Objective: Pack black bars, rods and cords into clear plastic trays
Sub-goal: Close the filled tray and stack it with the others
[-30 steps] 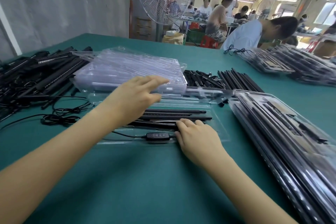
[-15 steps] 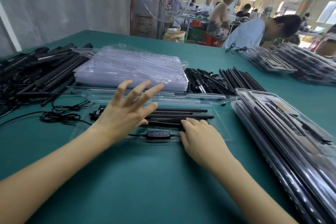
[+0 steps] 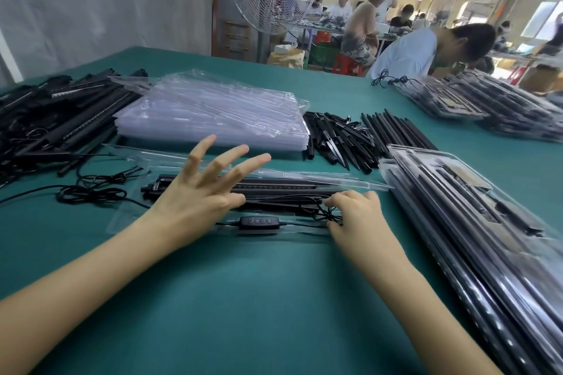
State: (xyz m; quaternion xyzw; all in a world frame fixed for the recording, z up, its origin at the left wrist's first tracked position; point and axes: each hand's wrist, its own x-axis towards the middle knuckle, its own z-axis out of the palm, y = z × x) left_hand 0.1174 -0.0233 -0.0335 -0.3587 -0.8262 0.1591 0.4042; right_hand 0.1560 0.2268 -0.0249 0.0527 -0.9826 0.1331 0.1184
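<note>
A clear plastic tray point(image 3: 128, 219) lies open on the green table in front of me, with black bars point(image 3: 283, 189) lying lengthwise in it. A black cord with a small button controller point(image 3: 258, 221) runs along the tray's near edge. My left hand point(image 3: 204, 189) hovers over the bars' left part, fingers spread and straight. My right hand point(image 3: 355, 216) is at the tray's right end, its fingers curled on the bundled cord point(image 3: 320, 211). The tray's clear lid point(image 3: 335, 178) stands open behind the bars.
A stack of empty clear trays point(image 3: 213, 113) sits behind. Loose black bars and cords point(image 3: 54, 122) are heaped at left, short black rods point(image 3: 344, 140) in the middle. Packed trays point(image 3: 475, 222) are stacked at right, more at far right point(image 3: 475, 103). A fan and seated people are beyond.
My left hand drew back from the empty tray stack and spread its fingers over the bars. My right hand shifted right and curled onto the cord bundle.
</note>
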